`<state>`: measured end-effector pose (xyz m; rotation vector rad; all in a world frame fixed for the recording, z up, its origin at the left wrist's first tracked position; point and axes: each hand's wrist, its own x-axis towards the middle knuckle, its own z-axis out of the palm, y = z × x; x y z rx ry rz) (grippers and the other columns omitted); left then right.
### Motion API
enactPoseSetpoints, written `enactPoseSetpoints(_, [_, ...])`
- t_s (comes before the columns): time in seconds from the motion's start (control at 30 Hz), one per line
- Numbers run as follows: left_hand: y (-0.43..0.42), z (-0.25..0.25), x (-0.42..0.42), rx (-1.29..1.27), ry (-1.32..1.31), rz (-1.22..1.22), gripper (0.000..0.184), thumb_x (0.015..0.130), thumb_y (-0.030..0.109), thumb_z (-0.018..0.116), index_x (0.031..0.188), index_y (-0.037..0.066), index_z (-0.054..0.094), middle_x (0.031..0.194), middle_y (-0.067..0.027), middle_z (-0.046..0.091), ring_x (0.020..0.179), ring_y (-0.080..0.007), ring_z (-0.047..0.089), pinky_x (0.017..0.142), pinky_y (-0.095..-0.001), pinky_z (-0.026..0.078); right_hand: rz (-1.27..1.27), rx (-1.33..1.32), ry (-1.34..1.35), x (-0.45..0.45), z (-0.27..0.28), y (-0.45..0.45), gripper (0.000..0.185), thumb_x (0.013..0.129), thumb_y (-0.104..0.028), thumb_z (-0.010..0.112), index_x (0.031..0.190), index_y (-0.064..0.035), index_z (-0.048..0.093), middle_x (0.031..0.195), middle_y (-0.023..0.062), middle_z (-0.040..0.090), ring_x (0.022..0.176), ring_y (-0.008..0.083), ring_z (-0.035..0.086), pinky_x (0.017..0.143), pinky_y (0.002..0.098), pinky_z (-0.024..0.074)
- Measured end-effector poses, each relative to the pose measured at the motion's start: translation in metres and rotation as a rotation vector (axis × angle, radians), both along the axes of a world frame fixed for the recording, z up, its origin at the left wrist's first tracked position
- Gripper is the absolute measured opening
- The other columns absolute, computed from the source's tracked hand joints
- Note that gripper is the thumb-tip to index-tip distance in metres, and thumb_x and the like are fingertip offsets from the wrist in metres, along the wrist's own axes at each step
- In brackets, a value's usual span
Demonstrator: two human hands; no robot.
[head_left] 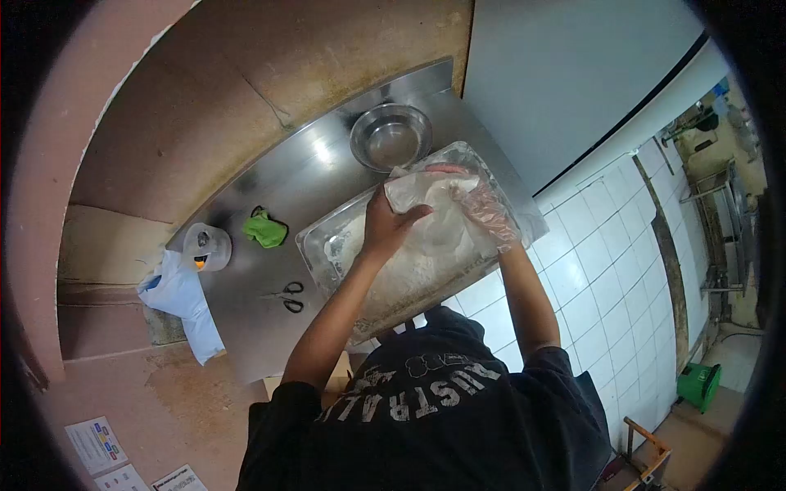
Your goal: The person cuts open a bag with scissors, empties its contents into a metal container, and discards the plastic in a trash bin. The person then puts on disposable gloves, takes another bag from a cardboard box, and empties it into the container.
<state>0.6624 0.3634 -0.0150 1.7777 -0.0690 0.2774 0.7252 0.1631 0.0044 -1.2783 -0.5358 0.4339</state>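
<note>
A whitish translucent plastic bag [442,217] is held over a metal tray [315,260] that has white powder [401,282], like flour, spread in it. My left hand [391,225] is bare and closed on the bag's left edge, with the thumb on the near side. A clear plastic glove covers my right hand [490,217], which grips the bag's right side; its fingertips are partly hidden. Something pinkish [446,168] shows at the bag's far edge, too covered to name.
Behind the tray stands a round steel bowl [391,137] on the steel counter [315,176]. To the left are a green cloth [264,229], black-handled scissors [291,297], a clear plastic tub [207,247] and a light blue cloth [187,299]. A white panel [573,74] rises at the right.
</note>
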Motion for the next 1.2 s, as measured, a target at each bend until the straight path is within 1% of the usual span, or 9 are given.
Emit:
enactPoseSetpoints(0.2, [-0.001, 0.011, 0.008, 0.102, -0.006, -0.021, 0.079, 0.072, 0.046, 0.086, 0.126, 0.0, 0.052, 0.121, -0.0178, 0.06, 0.116, -0.0301, 0.058, 0.099, -0.0397, 0.044, -0.006, -0.033, -0.146, 0.014, -0.002, 0.001, 0.073, 0.089, -0.063, 0.061, 0.134, -0.006, 0.057, 0.134, 0.0094, 0.058, 0.125, 0.0227, 0.052, 0.107, 0.0385, 0.0378])
enactPoseSetpoints(0.43, [-0.009, 0.014, 0.013, 0.125, -0.034, -0.005, 0.078, 0.072, 0.044, 0.086, 0.125, 0.0, 0.051, 0.118, -0.0169, 0.061, 0.114, -0.0312, 0.059, 0.098, -0.0402, 0.045, -0.042, -0.035, -0.14, 0.021, -0.002, -0.009, 0.075, 0.091, -0.067, 0.054, 0.133, -0.0046, 0.058, 0.129, 0.01, 0.061, 0.123, 0.0235, 0.054, 0.107, 0.0381, 0.038])
enactPoseSetpoints(0.5, [-0.01, 0.009, 0.014, 0.171, -0.045, -0.004, 0.071, 0.076, 0.034, 0.087, 0.126, 0.0, 0.05, 0.12, -0.0127, 0.063, 0.113, -0.0225, 0.06, 0.099, -0.0359, 0.045, -0.042, -0.101, -0.123, 0.022, 0.004, -0.015, 0.065, 0.096, -0.059, 0.052, 0.131, -0.0042, 0.06, 0.126, 0.0104, 0.063, 0.121, 0.0231, 0.055, 0.106, 0.0366, 0.0393])
enactPoseSetpoints(0.63, [-0.017, 0.019, 0.013, 0.167, -0.031, 0.043, 0.067, 0.075, 0.031, 0.087, 0.124, 0.0, 0.053, 0.115, -0.0125, 0.066, 0.107, -0.022, 0.063, 0.095, -0.0349, 0.047, -0.026, -0.15, -0.138, 0.024, 0.017, -0.026, 0.054, 0.101, -0.049, 0.049, 0.128, -0.0041, 0.063, 0.125, 0.0109, 0.064, 0.12, 0.0219, 0.056, 0.105, 0.0347, 0.0402])
enactPoseSetpoints(0.83, [-0.018, 0.016, 0.015, 0.14, 0.046, 0.132, 0.037, 0.079, 0.02, 0.084, 0.104, 0.001, 0.063, 0.099, -0.0079, 0.071, 0.093, -0.0147, 0.065, 0.087, -0.0311, 0.049, 0.015, -0.042, -0.126, 0.032, 0.021, -0.041, 0.05, 0.102, -0.045, 0.049, 0.123, -0.0029, 0.066, 0.127, 0.0101, 0.064, 0.12, 0.0215, 0.056, 0.107, 0.034, 0.039])
enactPoseSetpoints(0.9, [-0.019, 0.014, 0.016, 0.174, 0.019, 0.173, 0.037, 0.076, 0.022, 0.086, 0.096, 0.001, 0.064, 0.086, -0.0113, 0.07, 0.079, -0.0169, 0.065, 0.076, -0.0318, 0.05, -0.033, -0.15, -0.14, 0.034, 0.023, -0.041, 0.048, 0.101, -0.044, 0.052, 0.124, -0.0039, 0.066, 0.127, 0.0098, 0.064, 0.119, 0.0223, 0.057, 0.108, 0.035, 0.0387])
enactPoseSetpoints(1.0, [-0.02, 0.009, 0.02, 0.148, 0.014, 0.245, 0.037, 0.075, 0.02, 0.087, 0.094, 0.0, 0.062, 0.086, -0.01, 0.07, 0.079, -0.0136, 0.062, 0.076, -0.0303, 0.049, -0.158, -0.209, -0.001, 0.02, 0.047, -0.048, 0.043, 0.098, -0.039, 0.06, 0.123, -0.0056, 0.068, 0.126, 0.0092, 0.065, 0.118, 0.0212, 0.058, 0.106, 0.0347, 0.0411])
enactPoseSetpoints(1.1, [-0.023, 0.02, 0.015, 0.089, -0.026, 0.24, 0.036, 0.075, 0.016, 0.087, 0.094, 0.0, 0.062, 0.085, -0.0072, 0.069, 0.08, -0.0117, 0.06, 0.077, -0.0291, 0.049, -0.083, -0.122, 0.15, 0.033, 0.032, -0.057, 0.037, 0.094, -0.034, 0.066, 0.119, -0.0064, 0.07, 0.125, 0.0075, 0.066, 0.115, 0.0192, 0.06, 0.102, 0.0333, 0.045])
enactPoseSetpoints(1.2, [-0.019, 0.01, 0.012, 0.164, -0.047, 0.213, 0.027, 0.076, 0.003, 0.083, 0.093, 0.001, 0.063, 0.088, -0.0019, 0.068, 0.082, -0.0083, 0.059, 0.077, -0.0258, 0.048, -0.081, -0.151, 0.007, 0.039, 0.02, -0.058, 0.032, 0.093, -0.027, 0.069, 0.117, -0.0059, 0.071, 0.12, 0.0066, 0.068, 0.109, 0.0171, 0.062, 0.097, 0.0326, 0.0484])
